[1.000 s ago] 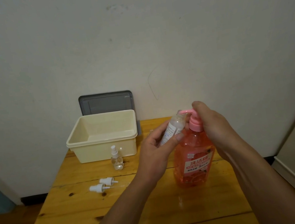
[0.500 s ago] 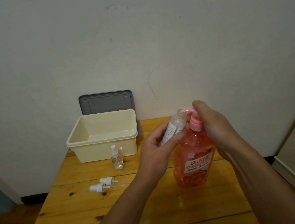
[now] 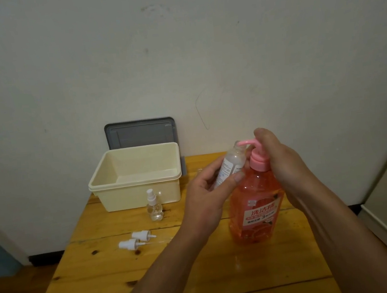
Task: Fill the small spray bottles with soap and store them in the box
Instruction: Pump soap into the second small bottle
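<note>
Small spray bottle (image 3: 229, 166) was off the surface (image 3: 120, 275), in our left hand (image 3: 208, 197), cap off, tilted so its open neck sat right under the spout of the pink pump (image 3: 257, 158). Thumb and fingers were curled round its lower, labelled half. Contents looked clear, but we couldn't tell the fill level. Our right hand (image 3: 278, 158) was curled over the pump head from the right side. We couldn't tell how far down the pump was. The pump sat on the big orange soap bottle (image 3: 257, 206), which stood upright on the surface right of centre, red label facing us. Left of our hands, a round spray bottle (image 3: 154, 207) with clear body and sprayer on stood upright just in front of the cream box (image 3: 137, 189). Nearer us from that, a loose white spray cap (image 3: 141, 235) and a second spray cap (image 3: 128, 245) lay on their sides, close together, nozzles pointing right. The box sat at the far left of the surface, top open. A grey lid (image 3: 140, 133) stood on edge behind it, against the wall (image 3: 177, 51).
</note>
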`<action>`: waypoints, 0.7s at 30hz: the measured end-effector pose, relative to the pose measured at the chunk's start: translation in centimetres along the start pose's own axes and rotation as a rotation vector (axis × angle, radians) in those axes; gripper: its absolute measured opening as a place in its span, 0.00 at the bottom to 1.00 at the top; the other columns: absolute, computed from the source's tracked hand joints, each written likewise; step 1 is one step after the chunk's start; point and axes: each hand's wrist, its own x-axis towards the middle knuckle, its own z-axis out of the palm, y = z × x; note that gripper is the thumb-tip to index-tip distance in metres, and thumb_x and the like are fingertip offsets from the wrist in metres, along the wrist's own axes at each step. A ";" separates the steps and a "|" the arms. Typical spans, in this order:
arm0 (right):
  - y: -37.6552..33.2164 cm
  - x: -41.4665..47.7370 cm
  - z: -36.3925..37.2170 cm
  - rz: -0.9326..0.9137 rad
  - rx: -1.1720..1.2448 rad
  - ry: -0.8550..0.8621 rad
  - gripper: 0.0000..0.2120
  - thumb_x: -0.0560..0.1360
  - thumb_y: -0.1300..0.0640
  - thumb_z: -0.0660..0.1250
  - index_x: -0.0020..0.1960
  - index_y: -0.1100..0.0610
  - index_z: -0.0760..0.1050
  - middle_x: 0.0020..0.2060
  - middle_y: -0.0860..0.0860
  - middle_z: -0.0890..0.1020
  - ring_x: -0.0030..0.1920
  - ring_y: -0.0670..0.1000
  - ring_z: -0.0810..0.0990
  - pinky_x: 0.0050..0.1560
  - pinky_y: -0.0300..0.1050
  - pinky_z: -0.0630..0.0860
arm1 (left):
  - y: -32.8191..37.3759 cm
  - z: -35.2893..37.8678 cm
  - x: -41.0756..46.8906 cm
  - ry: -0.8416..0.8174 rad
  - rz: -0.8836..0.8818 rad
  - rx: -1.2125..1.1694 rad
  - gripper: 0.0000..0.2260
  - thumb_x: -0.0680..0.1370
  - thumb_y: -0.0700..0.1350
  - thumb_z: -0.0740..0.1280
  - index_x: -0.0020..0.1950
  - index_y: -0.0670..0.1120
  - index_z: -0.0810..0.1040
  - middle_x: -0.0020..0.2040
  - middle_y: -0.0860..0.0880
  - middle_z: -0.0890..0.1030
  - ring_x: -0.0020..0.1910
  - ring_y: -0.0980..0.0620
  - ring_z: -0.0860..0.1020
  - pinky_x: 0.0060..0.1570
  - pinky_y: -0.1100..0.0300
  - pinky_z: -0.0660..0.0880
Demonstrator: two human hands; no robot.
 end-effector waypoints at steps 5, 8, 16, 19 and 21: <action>0.0 0.1 -0.1 -0.005 -0.048 -0.003 0.25 0.79 0.45 0.53 0.47 0.63 0.81 0.29 0.50 0.84 0.38 0.54 0.79 0.41 0.46 0.73 | -0.1 -0.2 -0.1 0.011 -0.003 0.016 0.19 0.75 0.41 0.70 0.66 0.49 0.77 0.58 0.50 0.83 0.56 0.56 0.81 0.47 0.65 0.78; 0.0 -0.2 -0.1 -0.004 -0.001 -0.002 0.25 0.79 0.41 0.53 0.41 0.54 0.83 0.32 0.50 0.85 0.37 0.51 0.82 0.39 0.44 0.75 | 0.1 -0.1 -0.1 0.001 0.000 0.010 0.18 0.75 0.40 0.69 0.65 0.49 0.77 0.57 0.50 0.83 0.54 0.58 0.82 0.45 0.67 0.78; -0.1 -0.3 -0.1 0.009 -0.004 -0.007 0.27 0.79 0.40 0.52 0.42 0.56 0.82 0.35 0.51 0.85 0.40 0.53 0.83 0.42 0.46 0.76 | 0.3 0.0 0.0 0.003 0.009 0.015 0.18 0.75 0.40 0.69 0.65 0.49 0.77 0.56 0.50 0.83 0.53 0.58 0.82 0.44 0.68 0.77; -0.2 0.0 -0.2 0.012 -0.020 -0.016 0.25 0.79 0.44 0.53 0.47 0.61 0.81 0.33 0.52 0.85 0.38 0.54 0.81 0.41 0.46 0.75 | 0.2 0.0 -0.1 0.003 0.008 0.008 0.17 0.75 0.39 0.69 0.64 0.50 0.77 0.56 0.50 0.83 0.53 0.57 0.82 0.45 0.67 0.77; -0.2 0.1 -0.2 0.008 -0.036 -0.016 0.25 0.79 0.45 0.54 0.49 0.64 0.80 0.30 0.51 0.84 0.37 0.54 0.79 0.40 0.46 0.73 | 0.2 -0.1 -0.2 0.005 0.011 0.012 0.17 0.75 0.40 0.69 0.63 0.51 0.77 0.56 0.50 0.83 0.54 0.57 0.82 0.46 0.67 0.78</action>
